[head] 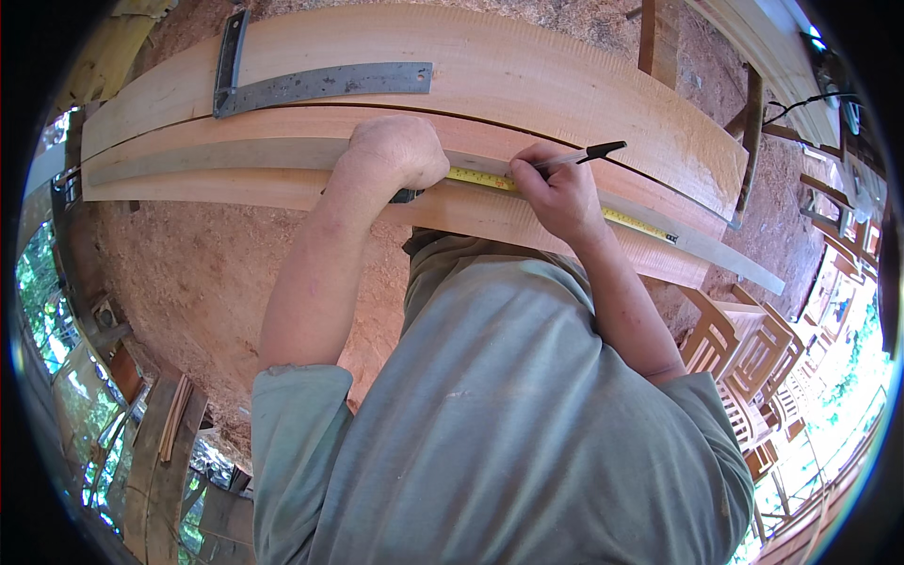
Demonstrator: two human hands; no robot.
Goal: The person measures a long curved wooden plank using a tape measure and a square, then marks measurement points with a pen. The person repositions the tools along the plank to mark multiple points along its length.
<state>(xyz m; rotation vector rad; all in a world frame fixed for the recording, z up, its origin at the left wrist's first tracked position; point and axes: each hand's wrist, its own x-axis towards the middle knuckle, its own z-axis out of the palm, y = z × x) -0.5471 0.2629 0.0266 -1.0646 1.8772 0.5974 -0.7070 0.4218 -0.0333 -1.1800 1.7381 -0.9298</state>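
Note:
My left hand is closed over the dark case of a tape measure, most of it hidden beneath the fist. The yellow tape blade runs from there under my right hand, and its hooked end lies beyond that hand. My right hand grips a clear pen with a black cap between thumb and fingers. Beneath the tape a long thin wooden strip lies along a pale plank. A metal try square rests on the wider plank behind.
Wooden chairs stand at the right. Planks lie at the upper right, near a black cable. Sawdust covers the ground. Boards and thin sticks are at the lower left.

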